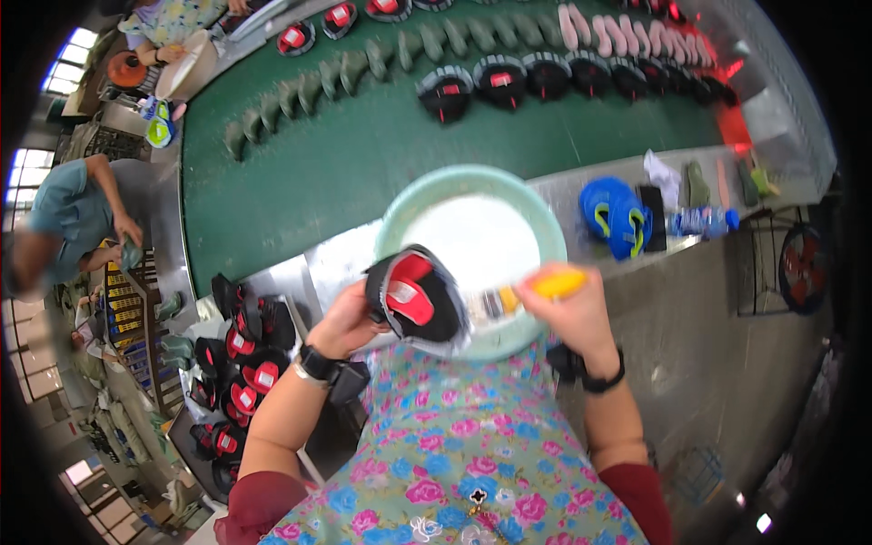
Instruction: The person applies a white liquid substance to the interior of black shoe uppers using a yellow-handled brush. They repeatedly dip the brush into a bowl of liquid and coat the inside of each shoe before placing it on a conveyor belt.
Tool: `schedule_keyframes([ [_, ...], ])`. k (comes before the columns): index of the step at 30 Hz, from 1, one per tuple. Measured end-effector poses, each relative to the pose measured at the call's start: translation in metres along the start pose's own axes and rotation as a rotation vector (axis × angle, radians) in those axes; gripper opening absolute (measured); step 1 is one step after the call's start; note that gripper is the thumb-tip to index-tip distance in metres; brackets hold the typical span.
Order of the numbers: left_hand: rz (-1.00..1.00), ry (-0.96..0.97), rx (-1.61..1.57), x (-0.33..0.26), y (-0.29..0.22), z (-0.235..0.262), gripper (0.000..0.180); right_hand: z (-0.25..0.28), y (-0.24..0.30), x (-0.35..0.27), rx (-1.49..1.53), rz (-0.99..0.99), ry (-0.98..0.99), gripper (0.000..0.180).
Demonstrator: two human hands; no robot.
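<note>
1. Hands first: the left hand (350,318) is clamped on a black and red shoe sole (416,298), fingers curled around its near edge, tilting it over the rim of a pale green basin (545,227).
2. Over on the other side, the right hand (581,313) has its fingers closed tight round the yellow handle of a brush (531,291), whose bristle end points left and sits just beside the sole, over the basin's near rim.
3. Basin holds a white liquid or paste and sits on a grey metal bench (345,259), right in front of the person's flowered apron (454,445).
4. Black bands on both wrists, dark red sleeves above the elbows.
5. Down at the left, a heap of more black and red soles (241,363) lies near the left elbow.
6. Beyond the basin runs a green conveyor belt (309,173), carrying a row of grey-green soles (363,68), a row of black and red soles (545,77) and pink ones (599,32) farther right.
7. On the bench to the right, blue sandals (616,216) lie beside a plastic bottle (699,221).
8. Another person in a blue shirt (64,213) stands at the far left, and another one sits at the top left corner.
</note>
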State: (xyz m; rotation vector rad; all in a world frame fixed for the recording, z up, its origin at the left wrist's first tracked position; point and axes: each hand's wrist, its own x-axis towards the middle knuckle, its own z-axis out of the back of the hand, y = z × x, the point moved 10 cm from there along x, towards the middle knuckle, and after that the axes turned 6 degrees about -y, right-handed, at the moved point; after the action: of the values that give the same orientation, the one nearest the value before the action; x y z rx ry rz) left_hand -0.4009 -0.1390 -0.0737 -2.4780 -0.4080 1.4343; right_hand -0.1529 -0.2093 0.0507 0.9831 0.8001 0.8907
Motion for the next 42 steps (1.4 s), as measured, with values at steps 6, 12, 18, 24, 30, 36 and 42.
schedule_keyframes([
  [6, -0.617, -0.073, 0.153, 0.095, -0.179, 0.027, 0.052, 0.037, -0.035, 0.011, 0.232, -0.257, -0.197, 0.01],
  [12, -0.598, -0.151, -0.098, 0.239, -0.206, 0.015, 0.072, 0.034, -0.054, 0.018, 0.23, -0.349, -0.247, 0.009],
  [18, -0.211, -0.003, 0.132, 0.151, -0.137, 0.061, 0.058, 0.035, -0.049, 0.026, 0.203, -0.315, -0.254, 0.005],
  [24, -0.73, -1.307, 1.298, -0.129, -0.195, 0.284, 0.051, 0.005, -0.013, 0.043, 0.137, 0.027, -0.193, 0.024],
  [30, -0.695, -1.281, 1.117, -0.109, -0.146, 0.437, 0.063, -0.025, -0.011, 0.035, 0.197, -0.101, -0.038, 0.03],
  [36, -0.827, -1.265, 1.068, -0.095, -0.207, 0.405, 0.017, -0.001, 0.016, 0.016, 0.093, -0.035, -0.121, 0.021],
  [42, -1.447, -0.613, 1.445, -0.102, -0.187, 0.079, 0.012, -0.056, 0.094, 0.002, -0.186, 0.458, -0.008, 0.021],
])
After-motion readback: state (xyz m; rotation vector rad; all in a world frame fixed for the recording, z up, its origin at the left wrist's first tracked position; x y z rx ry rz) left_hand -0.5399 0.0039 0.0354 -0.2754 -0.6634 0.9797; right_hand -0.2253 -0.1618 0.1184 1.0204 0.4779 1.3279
